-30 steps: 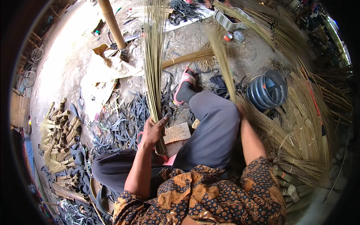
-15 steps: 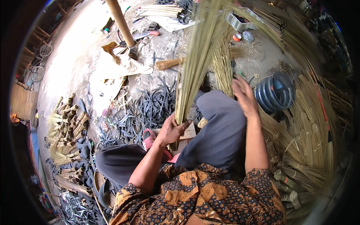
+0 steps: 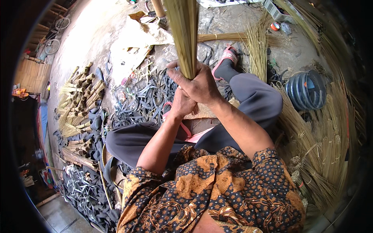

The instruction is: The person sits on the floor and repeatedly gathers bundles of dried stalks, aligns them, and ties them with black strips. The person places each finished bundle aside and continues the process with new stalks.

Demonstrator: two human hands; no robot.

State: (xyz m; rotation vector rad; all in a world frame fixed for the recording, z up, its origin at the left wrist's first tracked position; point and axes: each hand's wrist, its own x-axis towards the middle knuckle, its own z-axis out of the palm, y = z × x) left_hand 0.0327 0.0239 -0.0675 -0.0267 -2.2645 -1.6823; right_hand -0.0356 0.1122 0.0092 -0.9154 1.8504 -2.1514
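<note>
Nearest is the patterned shirt [image 3: 210, 182], with dark trousers [image 3: 256, 97] covering the bent legs beyond it. Out in front of the shirt, the two hands meet on one bundle [image 3: 186, 35] of thin stalks. The left hand [image 3: 184, 103] is closed around its lower part, and some stalk ends show just below. The right hand [image 3: 200, 84] wraps the bundle directly above, touching the left, its fingers curled around the stalks. The bundle rises from the hands toward the top edge, widening upward. Beyond the hands, dark strips [image 3: 145, 95] litter the ground; short brushes [image 3: 83, 91] are piled to the left and a ribbed bucket [image 3: 306, 91] sits to the right. Farther off are a pink slipper [image 3: 225, 58], loose stalks [image 3: 257, 54] past the knee, and a pale crate [image 3: 275, 12].
</note>
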